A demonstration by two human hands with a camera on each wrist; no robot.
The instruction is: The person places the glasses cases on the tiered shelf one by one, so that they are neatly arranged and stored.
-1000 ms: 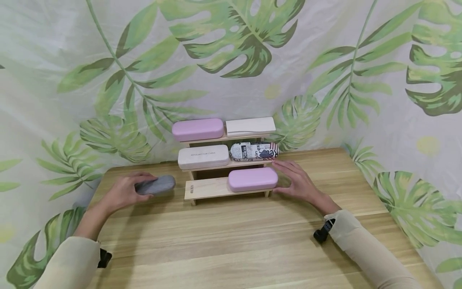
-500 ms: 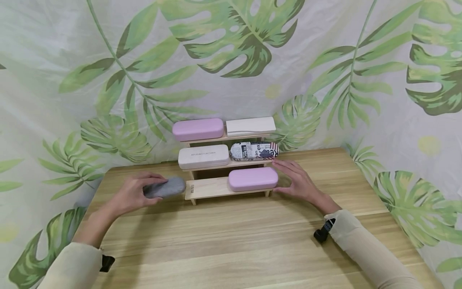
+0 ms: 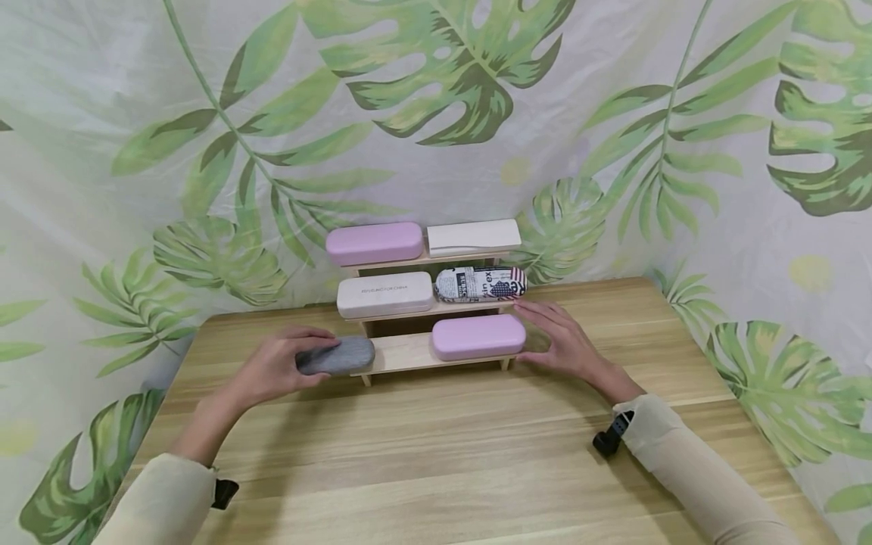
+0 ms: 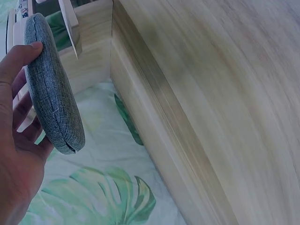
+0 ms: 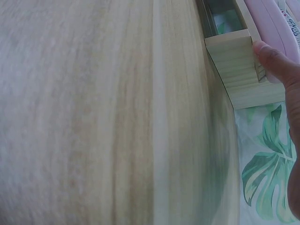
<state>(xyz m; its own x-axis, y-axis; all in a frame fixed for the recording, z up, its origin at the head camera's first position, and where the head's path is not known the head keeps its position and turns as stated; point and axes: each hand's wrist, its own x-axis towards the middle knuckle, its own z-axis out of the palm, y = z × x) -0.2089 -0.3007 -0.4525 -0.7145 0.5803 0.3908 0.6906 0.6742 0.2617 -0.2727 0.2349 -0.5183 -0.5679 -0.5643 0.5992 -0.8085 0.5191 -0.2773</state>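
My left hand (image 3: 275, 367) grips a grey fabric-covered glasses case (image 3: 341, 355) between thumb and fingers. The case's right end is over the left end of the lowest tier of a three-tier wooden stand (image 3: 402, 352); whether it touches the tier I cannot tell. In the left wrist view, the grey case (image 4: 54, 89) stands out along the fingers. My right hand (image 3: 565, 344) is at the stand's right end, beside a lilac glasses case (image 3: 478, 337) on the lowest tier. In the right wrist view its thumb (image 5: 276, 61) touches the tier's edge; the other fingers are hidden there.
On the middle tier lie a white case (image 3: 384, 295) with lettering and a newsprint-patterned case (image 3: 480, 284). Another lilac case (image 3: 375, 242) and a white flap case (image 3: 473, 238) occupy the top tier. A leaf-printed cloth (image 3: 436, 113) hangs behind the wooden table (image 3: 436, 454).
My left hand has carried the grey glasses case rightward, from beside the stand to over the lowest tier's left end. The right hand has stayed in place.
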